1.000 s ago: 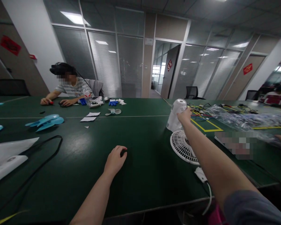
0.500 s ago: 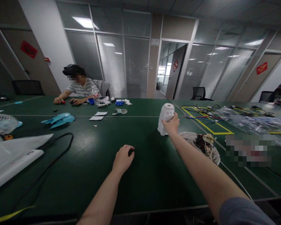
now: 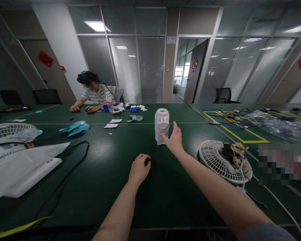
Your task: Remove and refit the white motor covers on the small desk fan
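Note:
A white vented fan motor housing stands upright on the green table. My right hand is just right of it, fingers spread and open, thumb near its base. My left hand rests on the table nearer me, fingers curled round a small black object that I cannot make out. To the right lies a white fan grille with the exposed motor and wires on it.
Another white grille and white fan parts with a black cable lie at left. Blue fan blades and paper scraps sit farther back. A person works at the far side. Coloured wires and plastic bags lie at right.
My right hand carried the white housing leftward from the grille, set it upright on the table and let go of it. My left hand stayed put. The view turned left.

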`<state>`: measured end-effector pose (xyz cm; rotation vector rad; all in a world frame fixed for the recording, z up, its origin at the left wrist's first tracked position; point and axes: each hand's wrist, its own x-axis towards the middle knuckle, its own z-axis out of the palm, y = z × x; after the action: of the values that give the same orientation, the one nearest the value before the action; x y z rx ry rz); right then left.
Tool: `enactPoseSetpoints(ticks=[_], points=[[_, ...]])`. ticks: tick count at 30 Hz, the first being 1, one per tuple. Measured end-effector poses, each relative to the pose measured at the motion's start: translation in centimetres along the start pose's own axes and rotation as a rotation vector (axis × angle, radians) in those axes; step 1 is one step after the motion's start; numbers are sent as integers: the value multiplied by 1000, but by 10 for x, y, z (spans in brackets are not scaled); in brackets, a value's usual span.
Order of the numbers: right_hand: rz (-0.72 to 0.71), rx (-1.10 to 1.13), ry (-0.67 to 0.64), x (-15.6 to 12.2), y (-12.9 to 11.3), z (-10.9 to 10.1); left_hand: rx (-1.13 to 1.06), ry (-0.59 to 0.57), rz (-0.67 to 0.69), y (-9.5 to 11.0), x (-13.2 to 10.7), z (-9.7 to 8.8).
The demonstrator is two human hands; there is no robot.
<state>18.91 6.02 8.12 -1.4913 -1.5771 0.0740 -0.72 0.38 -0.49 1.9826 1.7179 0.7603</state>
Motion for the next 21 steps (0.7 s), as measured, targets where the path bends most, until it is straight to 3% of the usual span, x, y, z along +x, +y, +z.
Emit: enactPoseSetpoints(ticks=[2,4,6,8,10,13,15,18,21], points=[[-155,-57,77,-17,16,-45,8,-9,15,0,-1,-1],[-208,-156,218,-36,44,-98,15,-6,35,0,-1,-1],[-106,-288,364,-53,84,-149,19,11,51,0,-2,-2],[75,-358,416,-65,129,-190,18,19,57,0,-3,-2],[192,-335,258,-73,172,-215,16,12,51,0,-3,-2],[205,-227,-57,-75,212,-222,12,-7,25,1,-4,-3],[205,-224,-140,-74,217,-214,7,-11,14,1,-6,-4],[127,-257,-175,-75,194,-192,0,-10,21,3,-8,-5],[-36,-257,-237,-85,147,-162,-7,-26,68,8,-10,-7]])
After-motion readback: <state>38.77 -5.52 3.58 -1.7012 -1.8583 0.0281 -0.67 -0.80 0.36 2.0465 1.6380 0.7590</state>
